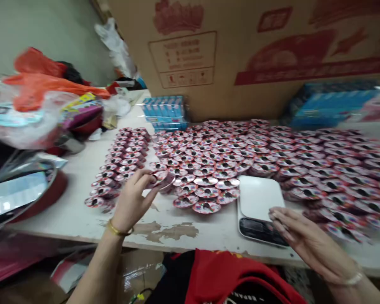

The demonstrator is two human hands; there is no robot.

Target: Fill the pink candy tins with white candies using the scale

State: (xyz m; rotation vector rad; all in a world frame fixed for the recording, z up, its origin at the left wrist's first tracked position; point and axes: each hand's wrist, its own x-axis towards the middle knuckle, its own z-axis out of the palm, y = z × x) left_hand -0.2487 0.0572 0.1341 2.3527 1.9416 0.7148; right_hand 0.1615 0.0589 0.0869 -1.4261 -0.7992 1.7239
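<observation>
My left hand [136, 196] is closed on a small round spool-like piece [164, 180] with a red, pink and white printed face. It is just above the table, at the left edge of the large group of similar round pieces [205, 171]. Most of these have a dark hole in the middle of the printed face. A white flat-topped digital scale [261, 198] with a black display panel stands in front of the group, nothing on its plate. Over the scale's right front corner, my right hand [304, 234] has its fingers stretched out and holds nothing visible.
A separate double column of round pieces [126, 158] stands at the left. Blue wrapped packs [164, 112] sit behind, against a big cardboard box [224, 46]. At far left, a phone [15, 194] lies on a red bowl [58, 192], near plastic bags [41, 80].
</observation>
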